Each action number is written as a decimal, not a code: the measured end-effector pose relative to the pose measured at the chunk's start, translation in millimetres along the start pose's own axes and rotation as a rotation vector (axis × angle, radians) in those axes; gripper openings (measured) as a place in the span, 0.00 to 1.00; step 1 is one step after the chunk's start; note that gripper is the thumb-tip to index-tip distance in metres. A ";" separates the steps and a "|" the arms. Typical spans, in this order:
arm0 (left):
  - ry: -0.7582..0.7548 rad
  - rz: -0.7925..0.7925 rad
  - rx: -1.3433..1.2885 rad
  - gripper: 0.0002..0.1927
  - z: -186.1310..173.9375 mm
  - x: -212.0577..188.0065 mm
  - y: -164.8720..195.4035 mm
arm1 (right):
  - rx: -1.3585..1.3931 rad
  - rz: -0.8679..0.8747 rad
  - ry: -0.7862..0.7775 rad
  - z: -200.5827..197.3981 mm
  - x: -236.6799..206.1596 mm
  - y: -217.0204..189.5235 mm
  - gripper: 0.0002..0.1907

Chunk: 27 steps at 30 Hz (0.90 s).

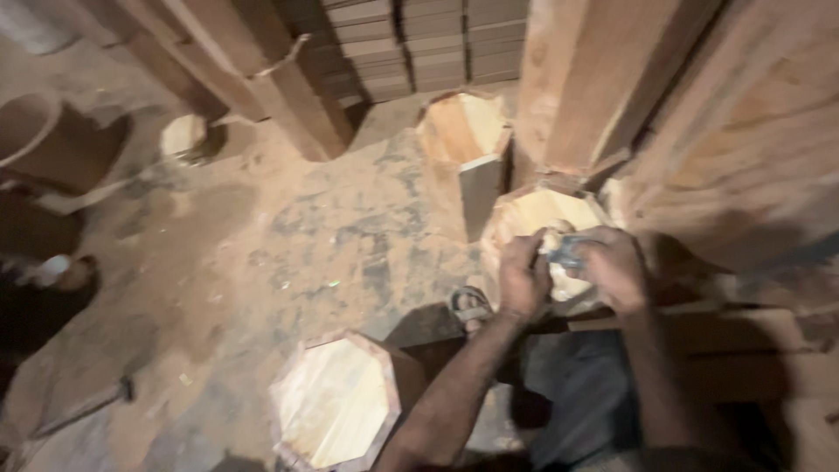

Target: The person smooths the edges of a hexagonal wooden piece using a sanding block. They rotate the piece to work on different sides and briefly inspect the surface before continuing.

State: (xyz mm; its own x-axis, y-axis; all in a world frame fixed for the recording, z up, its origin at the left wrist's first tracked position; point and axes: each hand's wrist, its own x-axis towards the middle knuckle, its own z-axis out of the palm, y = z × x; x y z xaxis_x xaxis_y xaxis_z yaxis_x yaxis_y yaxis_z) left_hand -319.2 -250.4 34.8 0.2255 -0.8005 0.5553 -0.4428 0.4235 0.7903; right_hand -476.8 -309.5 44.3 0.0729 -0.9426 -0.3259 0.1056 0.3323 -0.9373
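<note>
I judge I'm mid-rub: left hand (523, 281) and right hand (614, 267) both clenched on a bluish wad (564, 251) (sandpaper? blurry) over the octagonal box (542, 218); next, steady pressure along its rim.

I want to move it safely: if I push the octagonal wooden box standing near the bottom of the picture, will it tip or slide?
The octagonal wooden box looks stiff, built of flat boards. Its broad base probably resists tipping. On the dusty floor it would likely slide.
</note>
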 end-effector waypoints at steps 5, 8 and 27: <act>-0.111 0.023 -0.100 0.23 1.2 -8.4 -11.3 | -1.153 -0.697 -0.076 -28.4 23.3 23.1 0.19; -0.204 0.109 0.123 0.27 -2.3 -5.1 -18.7 | -0.842 -0.470 -0.380 -34.1 43.3 23.5 0.19; -0.155 0.081 0.228 0.47 -174.3 -2.2 44.3 | 0.488 0.096 -0.867 92.3 53.9 29.4 0.19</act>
State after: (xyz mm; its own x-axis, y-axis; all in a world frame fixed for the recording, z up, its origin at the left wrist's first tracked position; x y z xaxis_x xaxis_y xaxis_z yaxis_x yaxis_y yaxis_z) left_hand -188.1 -156.0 113.8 0.0539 -0.8304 0.5545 -0.6413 0.3969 0.6567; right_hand -378.2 -347.4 10.6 0.7803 -0.6253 -0.0124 0.4428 0.5663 -0.6951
